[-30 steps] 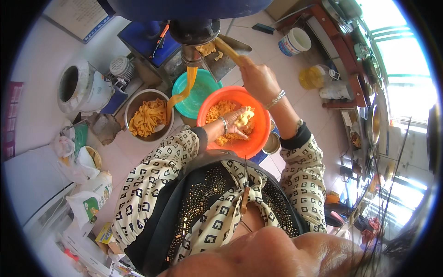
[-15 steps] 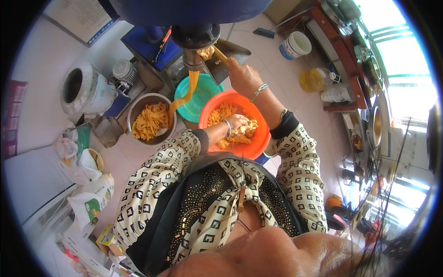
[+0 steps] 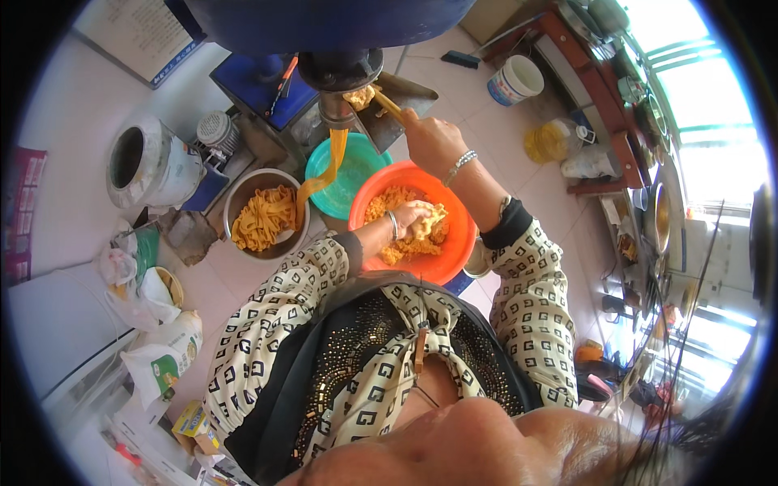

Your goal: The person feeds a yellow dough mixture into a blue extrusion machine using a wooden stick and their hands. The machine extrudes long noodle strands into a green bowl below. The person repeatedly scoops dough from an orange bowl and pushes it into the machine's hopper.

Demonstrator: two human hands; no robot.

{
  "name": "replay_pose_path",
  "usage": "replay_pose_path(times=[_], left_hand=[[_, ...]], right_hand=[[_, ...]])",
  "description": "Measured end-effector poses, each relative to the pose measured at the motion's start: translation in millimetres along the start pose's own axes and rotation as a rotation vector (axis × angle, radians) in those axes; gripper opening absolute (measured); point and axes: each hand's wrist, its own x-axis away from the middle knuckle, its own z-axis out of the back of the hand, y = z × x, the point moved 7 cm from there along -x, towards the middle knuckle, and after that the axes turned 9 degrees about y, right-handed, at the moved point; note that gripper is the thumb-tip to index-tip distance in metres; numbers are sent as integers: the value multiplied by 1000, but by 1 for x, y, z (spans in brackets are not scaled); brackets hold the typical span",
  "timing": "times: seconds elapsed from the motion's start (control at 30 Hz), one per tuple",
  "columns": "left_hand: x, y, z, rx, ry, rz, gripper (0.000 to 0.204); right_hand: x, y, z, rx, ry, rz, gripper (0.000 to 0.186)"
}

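Observation:
My left hand (image 3: 412,219) is closed around a clump of yellow dough (image 3: 431,223) inside an orange basin (image 3: 463,236). Loose orange-yellow dough crumbs (image 3: 395,253) lie below it. Farther forward, my right hand (image 3: 438,146) grips a wooden stick (image 3: 389,105), whose far end is against dough (image 3: 359,98) at the feed opening of a blue machine (image 3: 324,23). From the machine's metal spout (image 3: 334,110) a band of yellow noodles (image 3: 332,166) hangs down and runs left into a steel pot (image 3: 237,194), where coiled noodles (image 3: 263,220) lie. A green basin (image 3: 356,172) stands under the spout.
A metal tray (image 3: 409,99) juts out beside the feed opening. Left of the pot are a motor (image 3: 217,130), a white drum-like vessel (image 3: 166,166) and bags (image 3: 166,352). To the right stand a white bucket (image 3: 517,81), a yellow oil jug (image 3: 547,144) and a red-brown table (image 3: 628,166).
My right hand has shifted slightly right and down, still on the stick. In the basin, my left hand has turned a little with the dough clump. The view has moved slightly.

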Motion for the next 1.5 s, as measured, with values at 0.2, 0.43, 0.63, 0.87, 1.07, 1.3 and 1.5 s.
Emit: replay_pose_path(times=[0.2,0.43,0.63,0.87,1.07,1.3,1.5], left_hand=[[-3,-9,-8,232,-193,157,34],[8,-11,-18,386,-393,252,44],[39,-20,-32,376,-362,443,41],[14,-7,-20,115,-100,93,30],[21,8,-21,-81,-11,22,32],[12,-2,-18,-140,-28,-68,38],[38,7,-45,397,-473,337,60]], right_hand=[[-6,-6,-3,37,-4,-4,27],[0,15,15,-79,13,-137,20],[-15,0,-15,-70,-14,-61,23],[13,12,22,-150,31,-44,23],[32,-11,29,-167,59,-73,23],[21,-7,7,-124,15,-47,25],[14,-7,2,-101,-21,-45,23]])
